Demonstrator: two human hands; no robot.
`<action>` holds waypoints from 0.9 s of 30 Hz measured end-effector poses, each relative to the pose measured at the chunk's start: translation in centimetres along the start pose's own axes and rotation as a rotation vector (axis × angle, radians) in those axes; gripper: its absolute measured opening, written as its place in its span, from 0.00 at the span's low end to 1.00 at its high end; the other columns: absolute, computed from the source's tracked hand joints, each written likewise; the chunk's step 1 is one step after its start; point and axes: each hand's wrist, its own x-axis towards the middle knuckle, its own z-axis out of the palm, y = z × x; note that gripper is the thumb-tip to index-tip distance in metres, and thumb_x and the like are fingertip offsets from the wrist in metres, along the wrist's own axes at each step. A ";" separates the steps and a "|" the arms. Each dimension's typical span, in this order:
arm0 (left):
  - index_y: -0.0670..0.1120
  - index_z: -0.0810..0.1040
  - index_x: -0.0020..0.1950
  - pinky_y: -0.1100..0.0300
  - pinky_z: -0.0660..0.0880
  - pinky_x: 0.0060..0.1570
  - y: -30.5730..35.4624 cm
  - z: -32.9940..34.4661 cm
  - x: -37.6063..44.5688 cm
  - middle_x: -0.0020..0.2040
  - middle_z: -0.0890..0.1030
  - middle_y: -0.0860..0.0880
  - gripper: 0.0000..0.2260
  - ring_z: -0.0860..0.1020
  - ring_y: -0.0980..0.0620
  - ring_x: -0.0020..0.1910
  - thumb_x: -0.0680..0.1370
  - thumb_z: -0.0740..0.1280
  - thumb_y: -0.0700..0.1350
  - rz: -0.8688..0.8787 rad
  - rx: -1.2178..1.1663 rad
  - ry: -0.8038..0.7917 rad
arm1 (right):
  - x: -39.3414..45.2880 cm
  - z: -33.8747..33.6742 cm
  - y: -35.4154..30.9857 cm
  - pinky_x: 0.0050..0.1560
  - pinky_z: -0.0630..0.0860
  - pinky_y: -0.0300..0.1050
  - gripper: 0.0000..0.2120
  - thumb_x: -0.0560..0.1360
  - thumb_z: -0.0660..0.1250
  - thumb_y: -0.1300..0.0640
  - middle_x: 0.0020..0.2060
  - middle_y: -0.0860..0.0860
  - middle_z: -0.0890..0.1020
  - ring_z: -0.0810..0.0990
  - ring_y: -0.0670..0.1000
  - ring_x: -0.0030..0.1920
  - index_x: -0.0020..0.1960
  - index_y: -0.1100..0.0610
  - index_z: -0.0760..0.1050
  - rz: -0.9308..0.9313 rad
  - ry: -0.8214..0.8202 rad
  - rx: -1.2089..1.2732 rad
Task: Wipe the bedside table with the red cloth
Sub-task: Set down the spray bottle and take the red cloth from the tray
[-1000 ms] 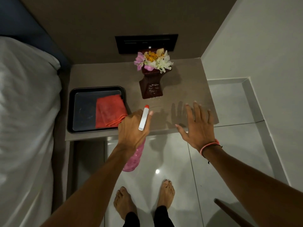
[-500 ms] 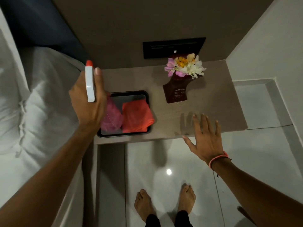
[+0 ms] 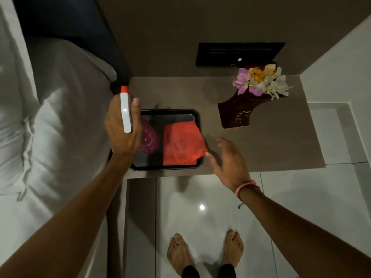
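The folded red cloth (image 3: 182, 143) lies in the right half of a black tray (image 3: 198, 117) on the brown bedside table (image 3: 277, 145). My left hand (image 3: 122, 135) grips a pink spray bottle (image 3: 148, 137) by its white trigger head and holds it over the tray's left half. My right hand (image 3: 226, 159) hovers open just right of the tray, fingertips close to the cloth's right edge; whether they touch it is unclear. Water droplets show on the tabletop near the vase.
A dark vase with pink, white and yellow flowers (image 3: 243, 109) stands at the back right of the table. A black wall panel (image 3: 239, 54) sits behind it. The white bed (image 3: 50, 127) borders the table on the left. Glossy tiled floor and my bare feet lie below.
My left hand carried the spray bottle from the table's front edge to above the tray's left side. My right hand moved left from the table's front toward the cloth.
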 end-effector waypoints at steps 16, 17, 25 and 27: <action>0.45 0.45 0.84 0.36 0.54 0.81 -6.9 -7.2 -9.0 0.85 0.50 0.40 0.54 0.51 0.43 0.84 0.70 0.46 0.81 0.002 0.723 -0.543 | 6.1 4.1 -6.3 0.54 0.81 0.57 0.33 0.63 0.81 0.44 0.55 0.60 0.83 0.82 0.62 0.56 0.59 0.61 0.75 0.218 0.025 -0.081; 0.44 0.46 0.84 0.35 0.55 0.80 -6.9 -7.3 -9.6 0.84 0.51 0.39 0.54 0.51 0.43 0.84 0.70 0.46 0.81 0.011 0.743 -0.554 | 6.1 4.3 -6.6 0.53 0.81 0.56 0.32 0.64 0.81 0.44 0.54 0.60 0.83 0.82 0.63 0.55 0.58 0.62 0.75 0.236 0.043 -0.060; 0.45 0.46 0.84 0.36 0.52 0.81 -6.3 -6.4 -11.7 0.84 0.51 0.40 0.53 0.50 0.44 0.84 0.71 0.43 0.81 0.009 0.773 -0.551 | 7.4 4.7 -7.6 0.46 0.76 0.51 0.30 0.63 0.82 0.45 0.58 0.59 0.81 0.82 0.62 0.56 0.57 0.59 0.76 0.476 0.017 0.082; 0.45 0.46 0.84 0.37 0.52 0.81 -6.3 -6.3 -11.9 0.85 0.51 0.40 0.52 0.50 0.44 0.84 0.71 0.42 0.81 -0.005 0.770 -0.560 | 7.5 4.8 -7.7 0.50 0.79 0.52 0.32 0.63 0.82 0.46 0.59 0.60 0.81 0.81 0.62 0.58 0.60 0.60 0.75 0.490 -0.032 0.045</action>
